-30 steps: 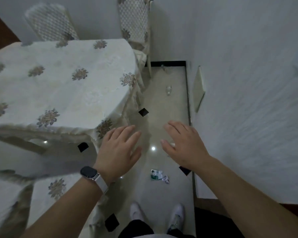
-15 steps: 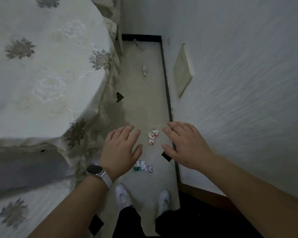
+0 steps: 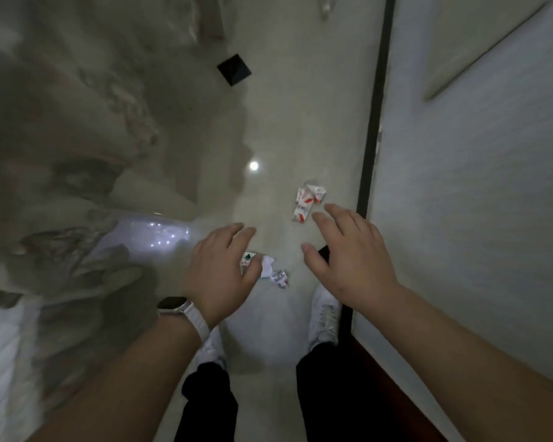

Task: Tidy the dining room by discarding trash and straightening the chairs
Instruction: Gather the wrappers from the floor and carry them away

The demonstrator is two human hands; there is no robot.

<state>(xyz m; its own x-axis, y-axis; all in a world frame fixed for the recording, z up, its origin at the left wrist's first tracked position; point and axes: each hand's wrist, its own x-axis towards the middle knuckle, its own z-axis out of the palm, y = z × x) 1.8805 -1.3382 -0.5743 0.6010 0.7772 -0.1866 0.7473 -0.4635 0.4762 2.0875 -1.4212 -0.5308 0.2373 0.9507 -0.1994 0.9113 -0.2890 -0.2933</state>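
Note:
Two pieces of trash lie on the pale floor in front of my feet. A crumpled red-and-white wrapper (image 3: 307, 203) lies near the black skirting, just beyond the fingertips of my right hand (image 3: 348, 255). A crumpled green-and-white wrapper (image 3: 268, 271) lies between my hands, partly hidden behind my left hand (image 3: 221, 271). Both hands hover palm down with fingers spread and hold nothing. A watch with a white strap sits on my left wrist.
The draped tablecloth (image 3: 77, 138) hangs down along the left side, blurred. A white wall (image 3: 476, 202) with a black skirting strip (image 3: 372, 129) closes the right side. A third small piece of litter (image 3: 326, 6) lies farther down the narrow floor strip.
The view has tilted down and moved closer to the floor. Both hands have dropped toward the wrappers, which now look larger. The tabletop has left the view.

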